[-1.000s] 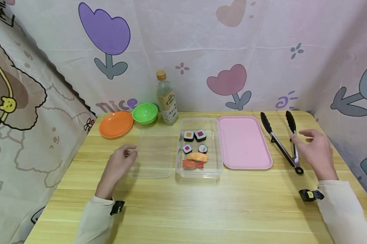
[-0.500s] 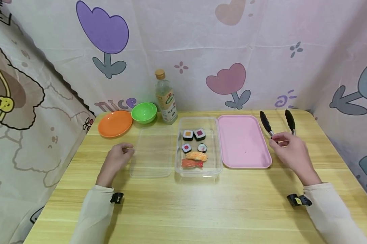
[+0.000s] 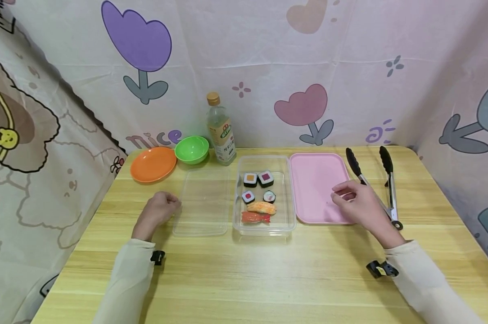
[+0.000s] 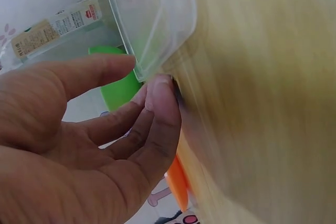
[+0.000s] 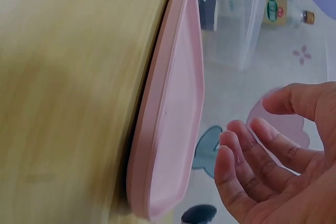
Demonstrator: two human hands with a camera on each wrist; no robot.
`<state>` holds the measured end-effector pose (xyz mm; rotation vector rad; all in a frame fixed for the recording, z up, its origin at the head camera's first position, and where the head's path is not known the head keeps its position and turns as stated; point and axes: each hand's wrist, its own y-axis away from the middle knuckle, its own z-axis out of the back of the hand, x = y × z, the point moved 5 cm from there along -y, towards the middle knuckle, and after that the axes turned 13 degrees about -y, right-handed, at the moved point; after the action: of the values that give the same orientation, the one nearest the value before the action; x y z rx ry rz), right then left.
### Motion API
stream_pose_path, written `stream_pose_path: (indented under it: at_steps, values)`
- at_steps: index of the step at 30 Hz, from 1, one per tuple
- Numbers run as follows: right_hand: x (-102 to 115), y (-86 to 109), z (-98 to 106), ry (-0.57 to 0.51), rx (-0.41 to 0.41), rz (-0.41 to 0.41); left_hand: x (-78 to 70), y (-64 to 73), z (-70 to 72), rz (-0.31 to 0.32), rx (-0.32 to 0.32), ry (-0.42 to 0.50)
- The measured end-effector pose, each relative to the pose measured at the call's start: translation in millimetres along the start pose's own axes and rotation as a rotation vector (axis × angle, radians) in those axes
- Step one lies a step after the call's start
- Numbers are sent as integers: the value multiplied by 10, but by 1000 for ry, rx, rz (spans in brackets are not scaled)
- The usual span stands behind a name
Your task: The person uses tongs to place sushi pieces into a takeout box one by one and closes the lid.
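Observation:
A clear plastic lid [image 3: 203, 202] lies flat on the wooden table. My left hand [image 3: 158, 211] is at its left edge, fingers loosely bent; in the left wrist view the thumb and fingertips stand apart close to a clear plastic corner [image 4: 152, 19]. Right of the lid is a clear container [image 3: 282, 225] with several sushi pieces, among them rolls [image 3: 266, 179] and an orange-topped nigiri [image 3: 262, 207]. Over the right part of a pink tray [image 3: 318, 189] hovers my right hand [image 3: 359, 202], with thumb and fingers spread and nothing between them.
Black-tipped metal tongs [image 3: 392, 193] lie spread at the right, partly behind the right hand. At the back left are an orange plate [image 3: 153, 164], a green bowl [image 3: 192, 150] and a glass bottle [image 3: 221, 132] with a label. A patterned cloth hangs behind the table.
My right hand has moved left from over the tongs to the pink tray, holding nothing. The left hand has shifted only slightly by the lid's edge. The objects have stayed in place.

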<state>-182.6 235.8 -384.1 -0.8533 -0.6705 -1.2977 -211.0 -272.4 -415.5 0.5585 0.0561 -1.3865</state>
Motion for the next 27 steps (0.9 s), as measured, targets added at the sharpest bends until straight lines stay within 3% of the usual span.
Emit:
stream_pose_path:
  at_steps: [13, 21, 27]
  values:
    - [99, -2, -236, -64, 72, -15, 9, -60, -34, -5, -2, 1]
    - [109, -3, -251, -61, 85, -43, 27, 44, -65, -49, 57, 288]
    - [116, -11, -252, -55, 93, -48, 26, 170, -20, -95, 44, 389]
